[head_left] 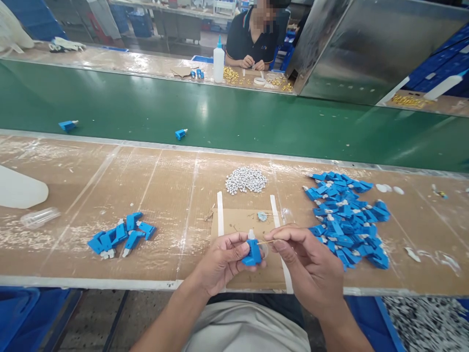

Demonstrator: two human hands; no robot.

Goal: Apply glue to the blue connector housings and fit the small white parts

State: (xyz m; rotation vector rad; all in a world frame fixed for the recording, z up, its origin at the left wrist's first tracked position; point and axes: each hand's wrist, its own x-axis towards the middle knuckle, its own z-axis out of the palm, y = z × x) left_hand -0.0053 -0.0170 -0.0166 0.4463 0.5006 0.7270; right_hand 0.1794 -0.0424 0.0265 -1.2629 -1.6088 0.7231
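In my left hand [222,261] is a small blue plastic part [252,255] with a whitish tip pointing up, pinched between thumb and fingers. My right hand [309,264] grips a thin wooden stick [265,242], its far end touching or very close to the blue part's upper side. Just beyond my hands, a second stick with a pale blue blob [262,216] on its end lies on a cardboard sheet [238,222] held by white tape strips. Behind that is a heap of small grey-white pieces [245,180].
A large pile of blue parts [346,220] lies to the right, a smaller group [120,234] to the left. Two blue parts rest on the green conveyor belt [146,107]. A white bottle [20,188] lies at left. Across the belt sits a person [256,39] working with both hands.
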